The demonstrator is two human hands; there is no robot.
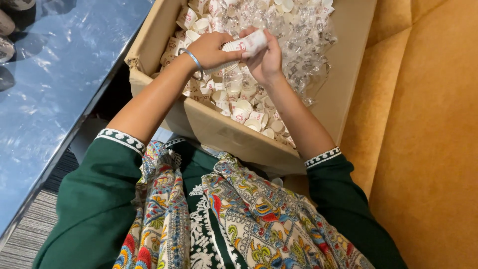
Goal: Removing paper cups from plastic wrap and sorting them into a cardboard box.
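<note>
Both hands close on a stack of paper cups (pixel 244 46) above the cardboard box (pixel 219 127): left hand (pixel 211 50) steadies its base, right hand (pixel 266 60) grips the top

The box (pixel 234 132) is brown cardboard, dull and smooth. The little cups (pixel 244 107) look like paper, and the clear wrap (pixel 303 45) is shiny, crinkly plastic. The table (pixel 55 89) is glossy.
</note>
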